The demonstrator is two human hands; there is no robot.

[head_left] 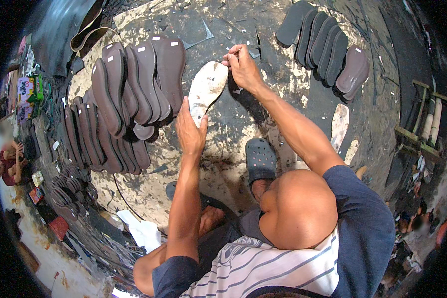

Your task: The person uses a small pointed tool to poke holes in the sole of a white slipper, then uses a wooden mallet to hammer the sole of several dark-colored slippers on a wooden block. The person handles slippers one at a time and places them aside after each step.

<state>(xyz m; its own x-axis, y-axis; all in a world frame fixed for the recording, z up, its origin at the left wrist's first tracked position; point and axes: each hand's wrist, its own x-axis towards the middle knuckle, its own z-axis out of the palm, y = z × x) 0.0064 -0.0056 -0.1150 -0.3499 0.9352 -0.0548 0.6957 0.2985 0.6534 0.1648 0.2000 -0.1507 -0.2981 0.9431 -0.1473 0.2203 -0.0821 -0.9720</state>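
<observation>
The work surface is a floor (223,149) coated with dried pale glue patches and dark scraps. At upper left lies a large overlapping spread of brown shoe soles (129,84), some bearing small white labels. At upper right a shorter row of dark grey soles (323,42) leans one against the next, with a brown pair at its right end. A grey perforated clog (260,159) sits on the person's foot, just below centre. The pale sole template (206,88) lies flat on a dark sheet at centre, between the two sole groups, toe end toward upper right. The left hand (190,128) presses on the template's heel end, fingers extended and flat, grip apart. The right hand (243,67) sits at the toe end, fingers pinched together on a small tool whose kind cannot be told.
</observation>
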